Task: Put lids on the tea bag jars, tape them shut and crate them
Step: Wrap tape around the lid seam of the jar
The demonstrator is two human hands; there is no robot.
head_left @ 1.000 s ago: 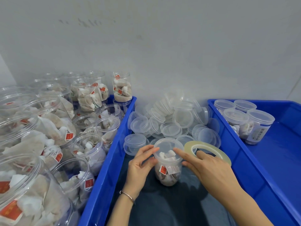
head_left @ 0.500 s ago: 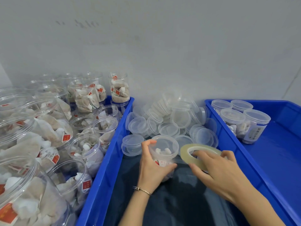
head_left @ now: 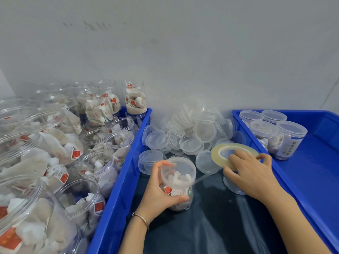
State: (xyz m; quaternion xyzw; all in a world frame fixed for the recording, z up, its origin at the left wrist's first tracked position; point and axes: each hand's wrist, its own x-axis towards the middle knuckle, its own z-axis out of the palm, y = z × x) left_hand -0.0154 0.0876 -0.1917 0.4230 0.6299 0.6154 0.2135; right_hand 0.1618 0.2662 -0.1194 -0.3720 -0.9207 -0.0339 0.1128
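Clear plastic jar (head_left: 178, 182), lidded and filled with tea bags, stands on the dark tabletop (head_left: 211, 231) at the centre of the head view. The left hand (head_left: 161, 191) grips it from its 9 o'clock side, with fingers curled over the lid rim and the thumb pressed across the lower wall; a thin bracelet (head_left: 141, 218) circles that wrist. At 2 o'clock from the jar, the right hand (head_left: 251, 173) holds a roll of clear tape (head_left: 233, 155), fingers curled through and over the ring, the roll tilted. A thin strip of tape (head_left: 205, 177) runs from the roll toward the jar's lid; whether its end touches the jar cannot be told. A heap of loose lids (head_left: 190, 136) lies at 12 o'clock from the jar, against the wall. At 9 o'clock, a blue crate (head_left: 117, 189) holds many open jars of tea bags (head_left: 95, 173). At 3 o'clock, a second blue crate (head_left: 311, 173) holds four lidded jars (head_left: 289, 138) grouped in its far-left corner, well apart from the right hand.
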